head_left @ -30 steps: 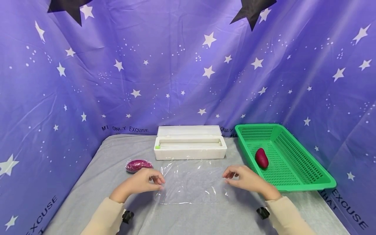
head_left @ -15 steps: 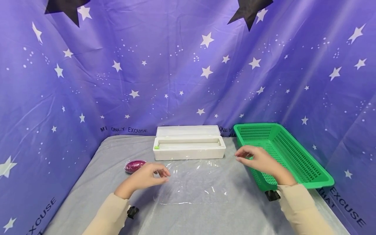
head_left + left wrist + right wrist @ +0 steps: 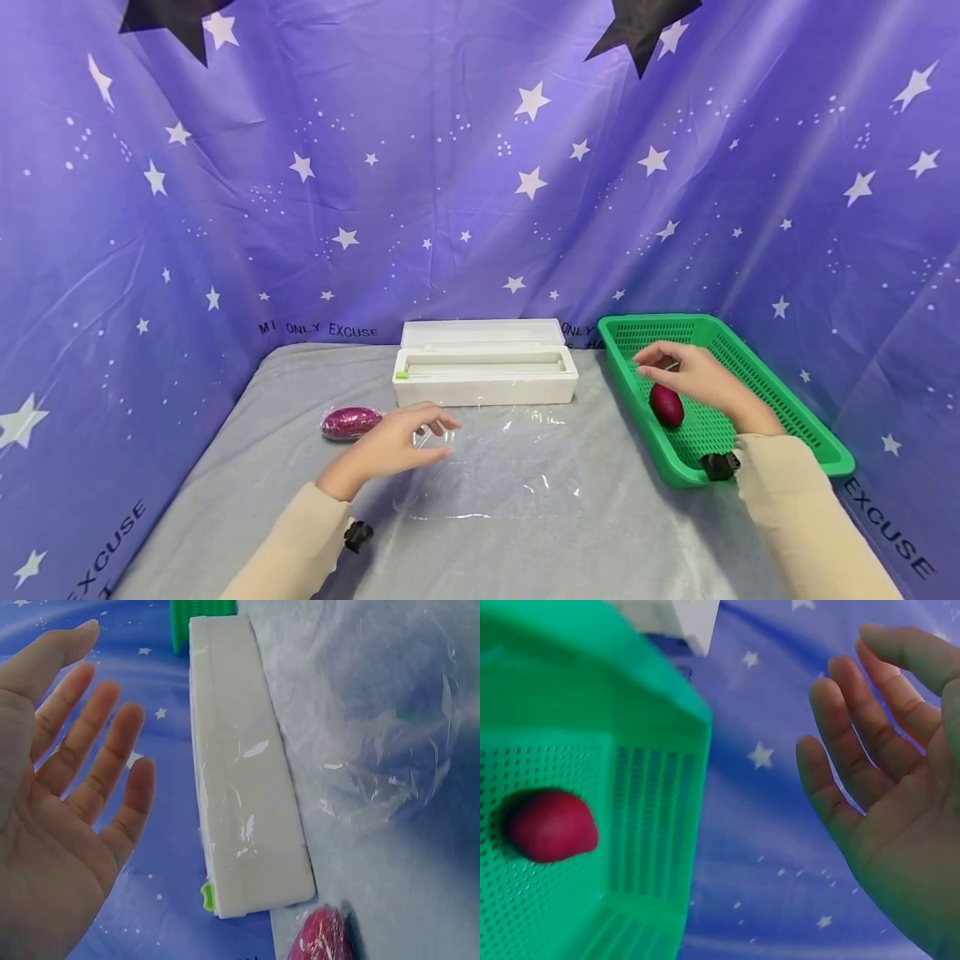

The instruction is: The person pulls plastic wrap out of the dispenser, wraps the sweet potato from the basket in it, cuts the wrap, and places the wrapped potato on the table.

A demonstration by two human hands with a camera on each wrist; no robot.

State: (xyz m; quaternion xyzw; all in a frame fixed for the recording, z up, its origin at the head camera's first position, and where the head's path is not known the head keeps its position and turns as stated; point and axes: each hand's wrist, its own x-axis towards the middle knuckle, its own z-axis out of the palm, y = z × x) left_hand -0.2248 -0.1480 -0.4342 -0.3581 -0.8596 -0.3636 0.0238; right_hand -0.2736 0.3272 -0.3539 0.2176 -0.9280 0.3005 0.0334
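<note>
My left hand (image 3: 392,443) hovers over the left part of a clear plastic film sheet (image 3: 495,483) spread on the cloth, its fingers relaxed and holding nothing. In the left wrist view the same hand (image 3: 75,787) shows an empty palm. Above the green basket (image 3: 780,417) is my right hand (image 3: 701,379), empty, with a dark red oblong item (image 3: 667,406) just below it. The right wrist view shows that item (image 3: 553,825) on the basket's floor and the loosely spread right hand (image 3: 885,750).
A white box (image 3: 486,390) with a raised lid and a small green piece at its left end stands behind the film. Left of the film lies a film-wrapped purple item (image 3: 351,423), partly behind my left hand. A purple star-patterned curtain (image 3: 450,167) surrounds the table.
My right hand has moved from the film's right edge, rightward and away from me, to above the basket. My left hand has shifted a little to the right, over the film.
</note>
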